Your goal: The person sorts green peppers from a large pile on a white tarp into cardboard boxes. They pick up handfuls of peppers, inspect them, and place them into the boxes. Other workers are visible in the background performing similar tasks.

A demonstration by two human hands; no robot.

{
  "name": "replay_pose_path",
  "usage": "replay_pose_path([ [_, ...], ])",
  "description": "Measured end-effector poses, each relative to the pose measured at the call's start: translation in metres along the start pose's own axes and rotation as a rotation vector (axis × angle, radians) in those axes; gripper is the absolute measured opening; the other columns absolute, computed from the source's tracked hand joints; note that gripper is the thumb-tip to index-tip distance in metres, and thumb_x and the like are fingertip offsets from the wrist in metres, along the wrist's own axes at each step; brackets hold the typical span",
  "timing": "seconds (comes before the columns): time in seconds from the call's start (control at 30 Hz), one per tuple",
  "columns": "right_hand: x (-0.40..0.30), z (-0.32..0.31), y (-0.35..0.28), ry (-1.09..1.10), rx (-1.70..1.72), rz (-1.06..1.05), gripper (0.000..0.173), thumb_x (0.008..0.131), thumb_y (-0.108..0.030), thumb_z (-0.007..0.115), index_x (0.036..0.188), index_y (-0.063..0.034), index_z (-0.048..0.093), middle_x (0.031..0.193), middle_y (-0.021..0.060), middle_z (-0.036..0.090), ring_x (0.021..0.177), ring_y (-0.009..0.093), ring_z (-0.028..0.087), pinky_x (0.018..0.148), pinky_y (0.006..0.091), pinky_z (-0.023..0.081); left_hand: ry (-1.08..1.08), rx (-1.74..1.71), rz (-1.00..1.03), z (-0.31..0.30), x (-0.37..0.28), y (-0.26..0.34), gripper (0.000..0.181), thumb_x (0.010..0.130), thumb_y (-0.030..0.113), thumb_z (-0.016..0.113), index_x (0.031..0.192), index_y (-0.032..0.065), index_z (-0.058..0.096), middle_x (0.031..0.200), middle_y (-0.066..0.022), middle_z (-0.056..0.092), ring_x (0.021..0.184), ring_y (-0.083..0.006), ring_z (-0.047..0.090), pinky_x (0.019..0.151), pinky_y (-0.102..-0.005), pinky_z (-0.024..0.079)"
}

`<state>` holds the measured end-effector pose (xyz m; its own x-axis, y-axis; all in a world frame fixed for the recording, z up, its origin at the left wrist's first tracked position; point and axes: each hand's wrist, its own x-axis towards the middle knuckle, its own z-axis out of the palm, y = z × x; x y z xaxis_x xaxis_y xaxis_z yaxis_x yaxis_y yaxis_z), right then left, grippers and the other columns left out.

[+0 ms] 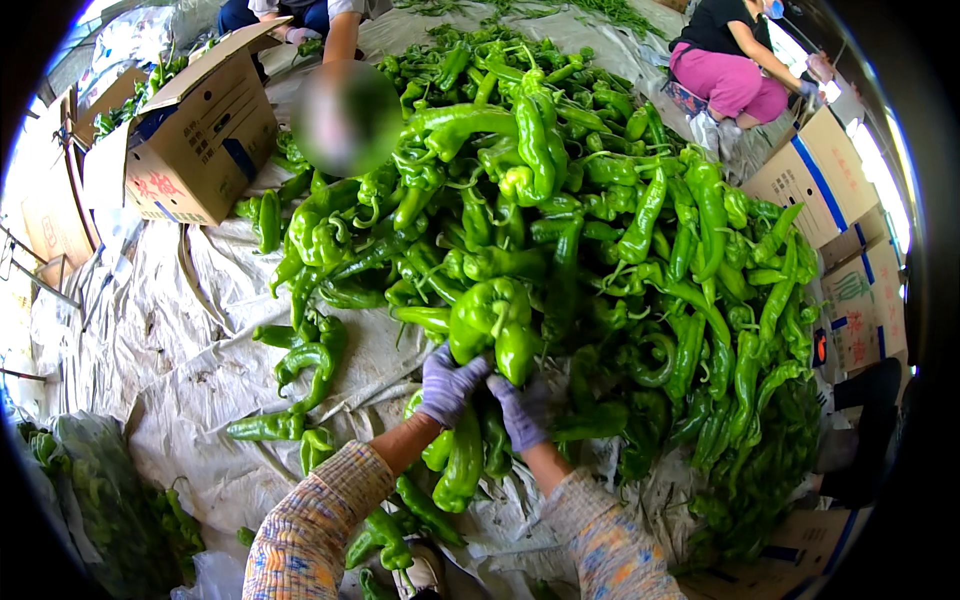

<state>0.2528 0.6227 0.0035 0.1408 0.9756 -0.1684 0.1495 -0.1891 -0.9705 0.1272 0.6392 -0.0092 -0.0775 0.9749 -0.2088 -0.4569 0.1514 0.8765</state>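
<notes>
Several light green peppers (pixel 491 322) are bunched in front of my hands, their stems turned toward me. My left hand (pixel 448 386), in a grey-purple knit glove, grips the bunch from its lower left. On the lower right, my right hand (pixel 520 412), gloved alike, has its fingers against the same bunch; its far side is dark and blurred. Long green peppers (pixel 463 465) lie beneath and between my wrists. Beyond the bunch rises a large heap of green peppers (pixel 540 150).
A pale ground sheet (pixel 172 322) carries the heap and some loose curled peppers (pixel 319 360). An open cardboard box (pixel 202 142) stands at upper left. A bagged lot of peppers (pixel 112 495) lies at lower left. Cardboard boxes (pixel 817 180) line the right. Two people sit at the far side.
</notes>
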Motion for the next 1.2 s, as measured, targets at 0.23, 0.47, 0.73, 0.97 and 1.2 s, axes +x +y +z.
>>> replay_pose_path([
  [0.23,-0.107,-0.072,0.021,0.174,0.356,-0.083,0.043,0.073,-0.025,0.07,0.106,-0.0007,0.057,0.1,0.0061,0.06,0.088,0.016,0.055,0.078,0.0323,0.045,-0.296,0.027,-0.126,0.063,-0.104,0.008,0.041,0.079,0.008,0.069,0.117,0.0017,0.055,0.103,-0.0029,0.063,0.091,-0.0103,0.058,0.082,-0.0273,0.048],
  [0.47,-0.231,-0.156,-0.051,0.189,0.217,-0.218,0.04,0.074,-0.021,0.071,0.107,-0.0032,0.058,0.098,0.0094,0.063,0.087,0.02,0.059,0.078,0.0357,0.048,-0.562,0.136,-0.153,0.126,-0.223,0.054,0.037,0.087,0.014,0.057,0.122,0.0037,0.048,0.113,-0.0099,0.058,0.099,-0.0213,0.056,0.086,-0.0334,0.048],
  [0.73,-0.375,-0.356,-0.244,0.454,0.612,-0.633,0.057,0.076,-0.013,0.073,0.125,-0.0013,0.046,0.114,0.0072,0.057,0.103,0.012,0.052,0.09,0.0284,0.042,-0.746,0.381,0.471,0.397,-0.401,0.18,0.03,0.074,0.018,0.073,0.095,0.001,0.059,0.087,-0.0029,0.062,0.077,-0.0127,0.057,0.074,-0.0277,0.048],
  [0.97,-0.574,-0.525,-0.281,1.039,0.188,-0.806,0.048,0.078,-0.008,0.069,0.122,-0.0013,0.049,0.111,0.0056,0.059,0.099,0.011,0.054,0.087,0.0288,0.045,-1.321,-0.023,0.325,0.57,-0.592,0.138,0.029,0.072,0.004,0.072,0.099,0.0039,0.061,0.092,-0.0016,0.062,0.08,-0.0103,0.057,0.072,-0.0261,0.048],
  [1.2,-0.663,-0.639,-0.184,0.912,-0.665,0.361,0.067,0.077,-0.044,0.063,0.129,-0.0059,0.045,0.124,0.0156,0.052,0.108,0.027,0.054,0.092,0.0356,0.042,-1.5,0.974,0.353,0.64,-0.595,-0.035,0.049,0.072,0.04,0.069,0.101,0.0005,0.062,0.096,-0.0167,0.066,0.087,-0.0293,0.064,0.074,-0.04,0.049],
])
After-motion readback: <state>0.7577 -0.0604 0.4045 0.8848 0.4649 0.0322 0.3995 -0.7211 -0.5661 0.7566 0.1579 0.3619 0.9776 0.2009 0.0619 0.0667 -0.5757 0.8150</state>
